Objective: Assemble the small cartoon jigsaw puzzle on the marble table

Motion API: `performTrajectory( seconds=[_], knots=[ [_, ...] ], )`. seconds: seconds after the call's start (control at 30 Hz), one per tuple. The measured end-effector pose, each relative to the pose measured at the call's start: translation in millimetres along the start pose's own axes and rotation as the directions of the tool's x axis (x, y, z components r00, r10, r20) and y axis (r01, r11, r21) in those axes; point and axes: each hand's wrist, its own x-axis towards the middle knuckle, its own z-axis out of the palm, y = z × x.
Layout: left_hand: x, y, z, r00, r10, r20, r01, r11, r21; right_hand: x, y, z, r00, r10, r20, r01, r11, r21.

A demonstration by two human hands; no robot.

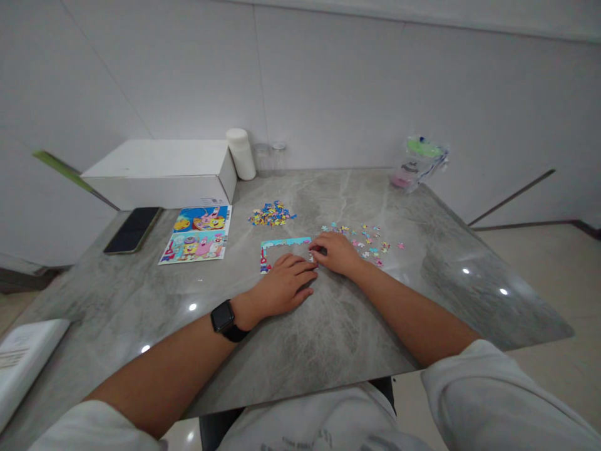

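Observation:
Joined puzzle pieces form a partial border [285, 242] on the grey table, its top edge light blue and its left side red and blue. My left hand [285, 285] lies over the lower part of this border, fingers spread, palm down. At the border's right side, my right hand [335, 252] has its thumb and fingers pinched together; whatever is between the fingertips is too small to name. Loose pieces [370, 241] are scattered behind and right of my right hand. A denser heap of pieces [272, 214] sits behind the border.
A printed picture sheet [200, 235] and a phone [133, 230] lie at the left. Behind them are a white box [164, 175], a white bottle [241, 155] and two clear cups [278, 158]. A plastic bag [417, 164] stands at the back right. White packaging [28, 357] rests at the near left.

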Motion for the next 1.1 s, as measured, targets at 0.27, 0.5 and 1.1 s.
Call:
performTrajectory(
  seconds=[0.27,0.5,1.1],
  knots=[
    [-0.2,1.0,-0.6,1.000,-0.006,0.010,0.006,1.000,-0.002,-2.5,-3.7,-3.8,0.999,0.038,0.002,-0.038,0.998,-0.057],
    [-0.6,0.8,-0.1,1.000,-0.008,0.008,0.008,1.000,-0.006,-1.5,1.7,-1.0,0.998,0.052,-0.039,-0.053,0.999,-0.013],
    [-0.7,-0.7,1.6,1.000,0.019,-0.013,-0.019,1.000,0.014,-1.8,-4.4,-1.9,0.998,0.054,-0.025,-0.054,0.999,-0.001]
  ],
)
